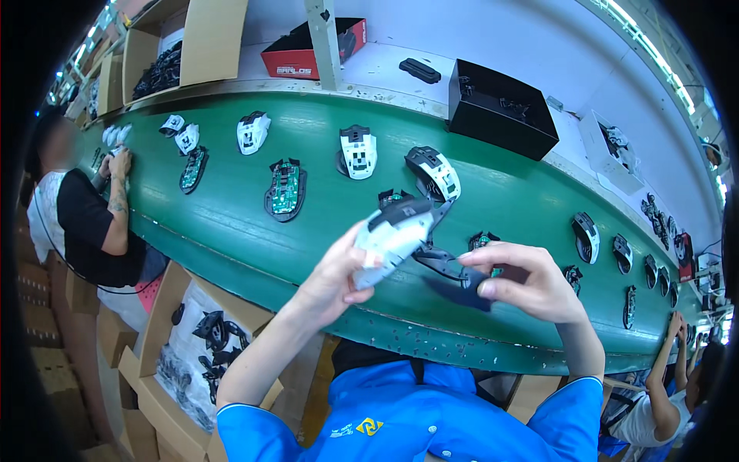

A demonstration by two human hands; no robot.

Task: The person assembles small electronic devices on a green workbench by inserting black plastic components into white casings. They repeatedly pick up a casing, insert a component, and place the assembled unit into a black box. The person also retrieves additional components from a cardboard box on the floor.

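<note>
My left hand (329, 279) is closed round a white and black computer mouse shell (394, 237), tilted and held above the green bench. Between the thumb and fingers of my right hand (536, 282) is a dark curved plastic mouse part (459, 291), slightly blurred. Its left end comes close to the shell; I cannot tell whether they touch. Just beyond my hands lies another white and black mouse shell (435, 173) on the bench. A green circuit board in a black base (395, 198) is partly hidden behind the held shell.
The green bench (223, 208) carries more mouse shells and a board in a black base (285, 191). A black box (502, 115) and a red box (291, 58) stand on the back shelf. A carton of black parts (173, 339) sits lower left. Co-workers occupy both ends.
</note>
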